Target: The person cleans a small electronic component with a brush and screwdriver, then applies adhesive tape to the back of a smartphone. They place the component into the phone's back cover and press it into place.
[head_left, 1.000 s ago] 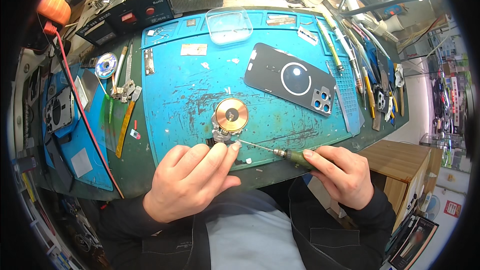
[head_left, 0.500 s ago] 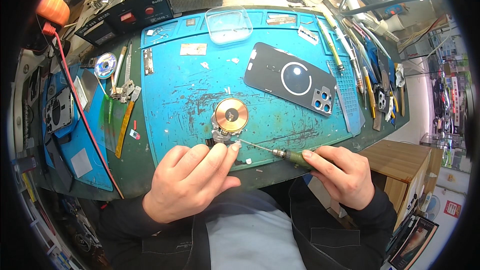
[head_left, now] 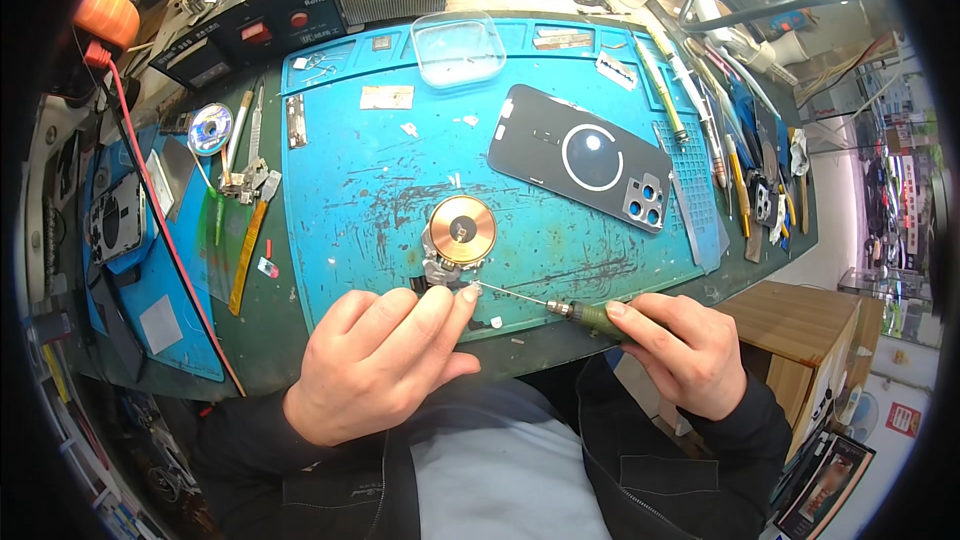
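My left hand (head_left: 375,365) is closed at the lower middle of the blue mat (head_left: 370,190), its forefinger tip on a small silvery piece (head_left: 477,286). Just beyond it stands a dark-and-silver assembly (head_left: 441,270) topped by a round copper coil (head_left: 462,218). My right hand (head_left: 685,350) grips a green-handled tool (head_left: 592,317), forefinger along the handle; its thin metal shaft points left and reaches the small piece at my left fingertip. Whether anything else is between my left fingers is hidden. A black phone back (head_left: 540,140) with a white ring and camera openings lies beyond.
A clear plastic container (head_left: 458,45) sits at the mat's back. Several tools (head_left: 740,175) line the right. A solder spool (head_left: 210,130) and a yellow pry tool (head_left: 245,265) lie left, beside a red cable (head_left: 170,230). A black box (head_left: 270,20) stands behind; a wooden cabinet (head_left: 790,320) is lower right.
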The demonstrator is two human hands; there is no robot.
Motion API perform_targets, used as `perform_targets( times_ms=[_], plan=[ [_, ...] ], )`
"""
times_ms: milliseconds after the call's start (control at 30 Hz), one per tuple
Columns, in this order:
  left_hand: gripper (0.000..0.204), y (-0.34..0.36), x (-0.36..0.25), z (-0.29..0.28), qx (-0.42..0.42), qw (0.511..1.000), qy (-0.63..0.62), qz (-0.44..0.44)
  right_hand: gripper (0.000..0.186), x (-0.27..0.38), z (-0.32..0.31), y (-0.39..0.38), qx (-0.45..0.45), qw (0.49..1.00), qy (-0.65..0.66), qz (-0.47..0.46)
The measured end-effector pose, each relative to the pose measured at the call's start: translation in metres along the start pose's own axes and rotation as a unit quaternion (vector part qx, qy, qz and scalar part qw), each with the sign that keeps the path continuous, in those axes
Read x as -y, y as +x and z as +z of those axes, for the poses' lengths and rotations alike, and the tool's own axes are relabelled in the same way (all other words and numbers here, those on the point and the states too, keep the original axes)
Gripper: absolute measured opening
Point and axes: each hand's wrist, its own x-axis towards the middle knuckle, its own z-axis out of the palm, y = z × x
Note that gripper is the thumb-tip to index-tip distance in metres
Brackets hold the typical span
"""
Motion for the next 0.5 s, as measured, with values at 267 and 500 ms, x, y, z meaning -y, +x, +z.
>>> perform_targets(
  times_ms=[267,500],
  plan=[
    [0.046,-0.0001,-0.0002,-0.0011,0.005,1.000,0.002,-0.001,0.046,-0.0003,-0.0011,0.0008,0.006,1.000,0.000,0.001],
    [0.047,0.0006,-0.0002,-0.0014,0.010,1.000,0.000,-0.001,0.046,-0.0022,-0.0013,0.0010,0.008,1.000,0.005,-0.007]
  ],
)
